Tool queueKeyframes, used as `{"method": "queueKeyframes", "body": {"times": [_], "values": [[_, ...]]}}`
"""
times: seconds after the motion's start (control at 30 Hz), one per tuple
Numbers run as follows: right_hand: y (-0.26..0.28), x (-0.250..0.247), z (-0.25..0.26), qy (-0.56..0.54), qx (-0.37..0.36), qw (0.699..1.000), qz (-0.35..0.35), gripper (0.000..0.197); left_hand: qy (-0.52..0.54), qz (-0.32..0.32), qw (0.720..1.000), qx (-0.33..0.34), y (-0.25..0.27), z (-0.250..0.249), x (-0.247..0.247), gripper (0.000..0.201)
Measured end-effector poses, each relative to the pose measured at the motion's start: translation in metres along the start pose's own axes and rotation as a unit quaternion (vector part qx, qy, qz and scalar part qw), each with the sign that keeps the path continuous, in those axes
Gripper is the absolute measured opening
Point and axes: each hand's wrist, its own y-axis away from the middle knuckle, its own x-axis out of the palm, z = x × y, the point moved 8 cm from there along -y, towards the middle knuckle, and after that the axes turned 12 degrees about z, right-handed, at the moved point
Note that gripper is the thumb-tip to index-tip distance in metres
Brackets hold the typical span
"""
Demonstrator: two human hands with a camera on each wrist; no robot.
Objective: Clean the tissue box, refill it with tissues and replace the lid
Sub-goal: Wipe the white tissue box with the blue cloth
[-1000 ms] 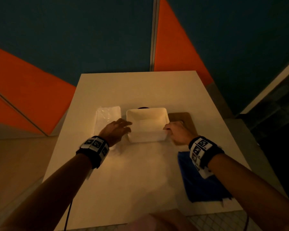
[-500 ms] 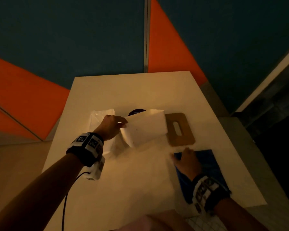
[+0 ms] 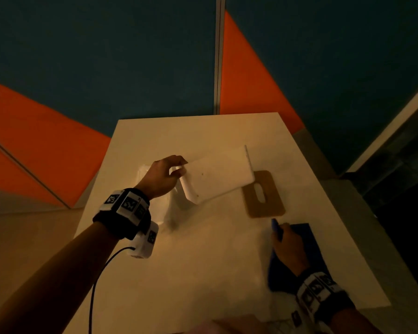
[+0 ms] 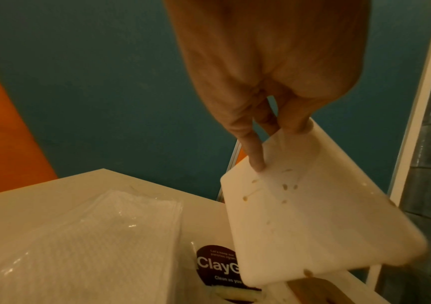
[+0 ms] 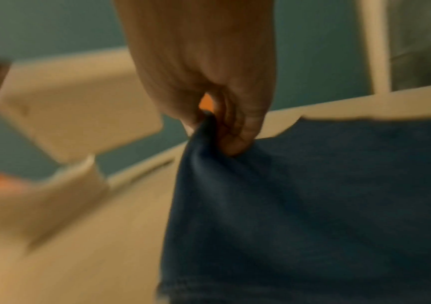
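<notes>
My left hand (image 3: 163, 178) pinches the white tissue box (image 3: 217, 175) by its left rim, tilted above the table (image 3: 203, 261). My right hand (image 3: 288, 247) pinches the blue cloth (image 5: 313, 205) at near right.

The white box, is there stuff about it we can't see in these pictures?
- Inside of the tissue box: head view shows only its underside; the left hand tilts it away.
- Brown specks on the box, left wrist view: too small to identify.
- Right wrist view: box blurred; right hand pinching the blue cloth fills the frame.
</notes>
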Motion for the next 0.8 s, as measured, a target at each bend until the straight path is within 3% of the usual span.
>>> {"method": "queueKeyframes", "body": {"times": [0.17,0.3,0.43,0.57,0.67,0.8], "values": [[0.026,-0.062,0.037,-0.168,-0.078,0.975,-0.122,0.022,0.026,-0.014,1.0,0.003,0.01,-0.015,0.003,0.024],[0.059,-0.081,0.116,-0.219,-0.254,0.913,-0.233,0.026,0.037,-0.031,0.999,0.013,0.014,-0.032,0.01,0.021],[0.076,-0.047,0.19,-0.155,-0.369,0.889,-0.224,0.015,0.048,-0.076,0.995,0.034,0.019,-0.053,0.011,0.018],[0.082,-0.01,0.227,-0.077,-0.443,0.873,-0.189,0.032,0.048,-0.098,0.993,0.052,0.03,-0.07,0.006,0.019],[0.084,0.005,0.236,0.022,-0.465,0.864,-0.193,0.042,0.048,-0.099,0.993,0.052,0.04,-0.069,0.001,0.019],[0.061,-0.012,0.221,0.001,-0.361,0.9,-0.245,0.058,0.021,-0.11,0.992,0.06,0.052,-0.068,-0.002,0.012]]}}
